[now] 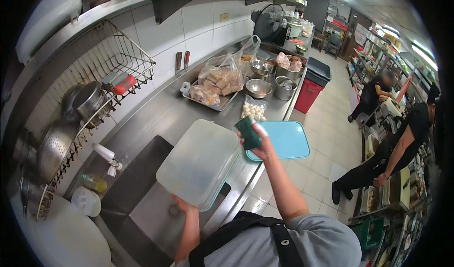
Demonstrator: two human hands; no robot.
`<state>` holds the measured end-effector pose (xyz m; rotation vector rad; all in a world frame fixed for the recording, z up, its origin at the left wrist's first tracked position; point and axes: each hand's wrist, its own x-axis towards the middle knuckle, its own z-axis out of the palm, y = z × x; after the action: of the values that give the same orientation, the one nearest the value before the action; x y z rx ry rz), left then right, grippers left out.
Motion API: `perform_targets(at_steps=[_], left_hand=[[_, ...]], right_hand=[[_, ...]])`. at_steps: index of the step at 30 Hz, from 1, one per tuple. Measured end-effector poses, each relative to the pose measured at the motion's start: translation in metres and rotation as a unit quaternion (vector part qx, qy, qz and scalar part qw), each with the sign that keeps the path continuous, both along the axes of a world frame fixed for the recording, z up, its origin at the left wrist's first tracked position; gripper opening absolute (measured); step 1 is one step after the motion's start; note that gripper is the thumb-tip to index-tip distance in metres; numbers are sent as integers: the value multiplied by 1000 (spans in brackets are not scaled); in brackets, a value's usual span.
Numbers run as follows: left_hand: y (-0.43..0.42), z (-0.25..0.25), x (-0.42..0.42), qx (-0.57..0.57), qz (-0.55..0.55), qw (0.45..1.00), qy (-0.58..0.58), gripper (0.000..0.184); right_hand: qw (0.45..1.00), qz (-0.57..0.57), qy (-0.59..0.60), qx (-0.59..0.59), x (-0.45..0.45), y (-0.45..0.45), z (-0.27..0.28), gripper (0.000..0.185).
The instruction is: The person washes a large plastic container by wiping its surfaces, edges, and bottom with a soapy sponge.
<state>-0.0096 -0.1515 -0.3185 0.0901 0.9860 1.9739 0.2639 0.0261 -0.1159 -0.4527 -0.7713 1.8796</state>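
Note:
My left hand (185, 204) grips the near lower edge of a large translucent plastic container (199, 160), tilted over the sink (137, 193) with its outer base facing me. In my right hand (263, 146) is a dark green scouring pad (248, 132), fingers wrapped round it, just right of the container and apart from it. Below that hand, a light blue lid (288, 140) lies on the steel counter and overhangs its front edge. Close behind the pad sits a clear bag of small white pieces (254, 108).
A tray (220, 105) carries bagged food, with steel bowls (258, 88) to its right. At left hangs a wire rack (118, 54) of pots, above a faucet (106, 156). A red bin (306, 96) stands beyond the counter. Two people (402, 139) stand across the aisle.

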Motion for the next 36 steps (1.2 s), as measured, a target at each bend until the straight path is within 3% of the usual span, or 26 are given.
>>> perform_targets(at_steps=[3, 5, 8, 9, 12, 14, 16, 18, 20, 23, 24, 25, 26, 27, 28, 29, 30, 31, 32, 33, 35, 36], left_hand=[[4, -9, -4, -24, -6, 998, 65, 66], [7, -31, -12, -70, -38, 979, 186, 66], [11, -50, -19, -86, -64, 950, 294, 66], [7, -36, -15, -61, -56, 969, 232, 65], [3, 24, 5, 29, 2, 999, -25, 64], [-1, 39, 13, -45, -9, 994, 95, 64], [1, 28, 7, -20, -15, 995, 98, 63], [3, 6, -3, 105, -20, 994, -19, 63], [2, 6, -2, 100, -7, 992, -73, 63], [2, -14, -5, 163, -45, 976, -135, 63], [2, -25, -7, 195, -67, 967, -151, 63], [-1, -21, -4, 118, -70, 989, -45, 64], [0, -16, -3, 40, -74, 995, 62, 64], [-2, 4, 2, -13, -66, 993, 101, 64], [-3, 25, 7, -68, -61, 986, 137, 63], [-6, 62, 17, -95, -45, 989, 105, 62], [-5, 68, 18, -150, -52, 972, 171, 60], [-4, 73, 18, -207, -59, 948, 234, 58], [-2, 53, 13, -286, -85, 874, 385, 56], [0, 25, 6, -357, -108, 768, 521, 54], [1, -25, -6, -461, -146, 482, 730, 50], [-2, -25, -7, -468, -155, 466, 734, 50]], right_hand=[[957, 154, 211, 128, 18, -12, 42, 66], [851, 279, 316, 312, 15, -11, 63, 61], [780, 386, 318, 376, 6, -11, 81, 48], [764, 414, 312, 385, 0, -15, 82, 48], [806, 385, 253, 370, -11, -34, 80, 51], [801, 399, 256, 365, -16, -37, 83, 51], [789, 417, 279, 355, -20, -40, 91, 51], [770, 436, 296, 360, -24, -33, 89, 50], [745, 457, 305, 378, -28, -28, 88, 55], [820, 402, 211, 349, -28, -19, 64, 63], [857, 398, 94, 314, -26, -9, 63, 69], [920, 289, -49, 259, -36, -20, 78, 60], [942, 206, -142, 224, -54, -27, 89, 60], [946, 119, -218, 210, -74, -25, 79, 51], [893, 29, -371, 254, -89, -22, 61, 45], [853, 33, -425, 302, -101, -21, 34, 40], [694, -82, -469, 540, -117, -5, -16, 40], [634, -79, -512, 574, -129, -26, -33, 37], [571, -73, -552, 604, -136, -44, -47, 34], [555, -87, -576, 594, -137, -61, -45, 34], [519, -112, -623, 574, -137, -92, -20, 34], [536, -98, -620, 564, -137, -89, -21, 34]])
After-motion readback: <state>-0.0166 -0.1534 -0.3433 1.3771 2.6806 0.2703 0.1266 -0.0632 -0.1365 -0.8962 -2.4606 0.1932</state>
